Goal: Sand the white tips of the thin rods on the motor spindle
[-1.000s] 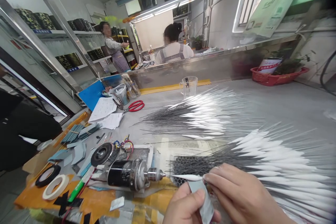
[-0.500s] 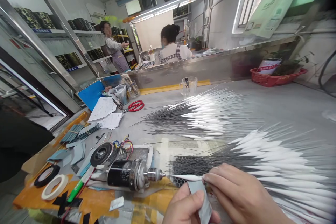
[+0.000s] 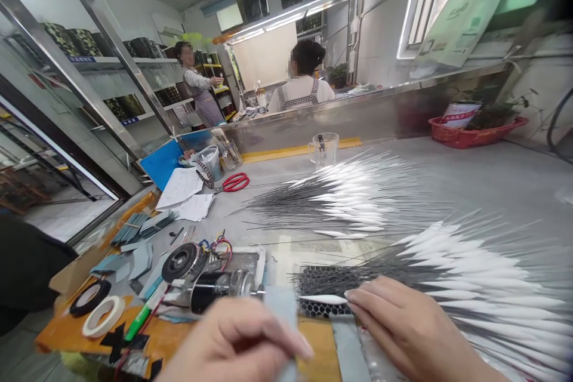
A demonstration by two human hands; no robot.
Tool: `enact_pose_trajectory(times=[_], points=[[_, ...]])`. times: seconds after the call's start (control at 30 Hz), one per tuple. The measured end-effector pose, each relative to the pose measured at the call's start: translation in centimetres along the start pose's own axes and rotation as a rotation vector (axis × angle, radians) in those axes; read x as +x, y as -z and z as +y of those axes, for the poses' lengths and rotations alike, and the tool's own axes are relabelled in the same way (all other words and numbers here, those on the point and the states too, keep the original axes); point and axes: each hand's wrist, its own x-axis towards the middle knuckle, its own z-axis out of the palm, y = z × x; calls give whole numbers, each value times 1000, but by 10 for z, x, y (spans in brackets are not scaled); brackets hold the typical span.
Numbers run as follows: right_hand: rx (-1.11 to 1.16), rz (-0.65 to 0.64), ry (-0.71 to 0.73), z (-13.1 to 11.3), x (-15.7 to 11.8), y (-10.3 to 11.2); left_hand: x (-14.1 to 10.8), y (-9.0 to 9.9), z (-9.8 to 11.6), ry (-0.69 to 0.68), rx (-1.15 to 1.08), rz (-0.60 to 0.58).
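Observation:
My right hand (image 3: 398, 325) pinches the right end of a thin rod with a white spindle-shaped body (image 3: 323, 299), over a black honeycomb mat (image 3: 308, 309). My left hand (image 3: 242, 340), blurred, is bent in front of the motor (image 3: 210, 292) and hides its chuck. A blurred grey-blue strip (image 3: 282, 310) shows beside its fingers; whether they grip it is unclear. Another grey-blue strip (image 3: 350, 346) hangs or lies just left of my right hand. Many similar white pieces on dark rods lie in a near bundle (image 3: 470, 274) and a farther bundle (image 3: 353, 191).
Red scissors (image 3: 236, 182), papers (image 3: 181, 187), a glass mug (image 3: 325, 149) and a red basket (image 3: 477, 131) stand farther back. Tape rolls (image 3: 104, 316) and stacked grey-blue strips (image 3: 131, 228) lie left. Two people are beyond the metal partition (image 3: 385, 112).
My left hand has moved left, away from the white piece and my right hand, and now covers the chuck. The camera view has shifted slightly. The seated person's head appears farther right.

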Motion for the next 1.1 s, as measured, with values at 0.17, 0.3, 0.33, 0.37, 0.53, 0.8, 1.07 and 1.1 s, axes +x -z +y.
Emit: enact_pose_trajectory(times=[0.17,0.3,0.33,0.37,0.53,0.8,1.07,1.1], points=[[-8,-10,5,-3,1,0,31,54,7,-580,1227,316],[-15,-36,-7,-3,-1,1,52,40,-13,-385,1228,-95],[-9,-37,-7,-2,-1,1,53,35,-16,-348,1209,-105],[-1,-37,-7,-2,-1,1,54,32,-19,-328,1200,-103],[44,-64,-31,-3,0,2,50,34,-20,-266,1156,-132],[57,-63,-38,-3,0,2,63,37,-13,-205,1138,-243],[27,-49,-6,-1,0,1,62,40,-14,-119,960,-142],[18,-47,-2,0,0,0,63,42,-15,-144,941,-156]])
